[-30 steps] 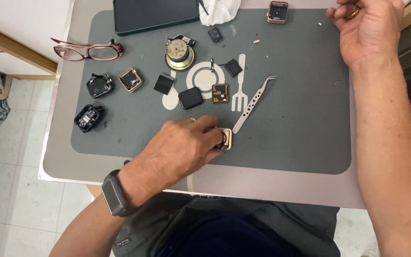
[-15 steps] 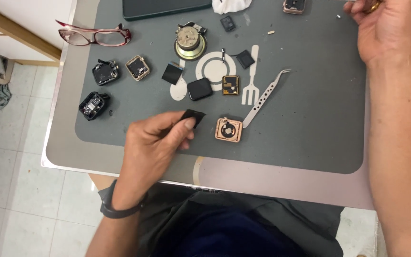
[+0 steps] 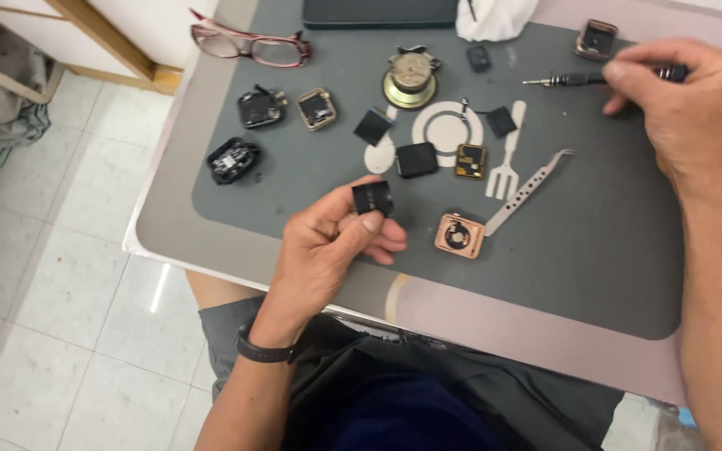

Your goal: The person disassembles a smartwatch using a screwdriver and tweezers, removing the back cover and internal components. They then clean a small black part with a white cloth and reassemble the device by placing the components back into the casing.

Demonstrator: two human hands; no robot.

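While laid out as a repair bench, the grey work mat [image 3: 628, 250] carries small watch parts spread apart, a spacing that keeps each piece separate and within reach.

Item, 9 o'clock of the mat: two black watch bodies [image 3: 232, 159], one above the other, and beside them a gold-rimmed case [image 3: 317, 108]. Red-framed glasses [image 3: 248, 47] lie off the mat at 11 o'clock, set aside.

Item, left hand [image 3: 327, 250]: fingers curled, thumb and forefinger pinching a small black square module [image 3: 373, 199], lifted clear of the mat just left of centre and tilted toward the camera, apparently for inspection. Its face is too dark to read in detail.

Item, centre: a round brass mechanism [image 3: 409, 79] at 12 o'clock; black square panels [image 3: 416, 159] and a small gold circuit piece [image 3: 471, 161] beneath it; an open rose-gold watch case [image 3: 460, 235] resting at 6 o'clock of these, inside up; perforated metal tweezers [image 3: 528, 192] lying diagonally just right of it.

Item, right hand [image 3: 683, 104]: at 2 o'clock, closed around a slim screwdriver [image 3: 566, 80], tip pointing left, handle hidden within the grip. Another gold case [image 3: 597, 38] sits above it.

Cut off at the top edge: a dark tablet-like slab [image 3: 378, 12] and white cloth [image 3: 495, 17].
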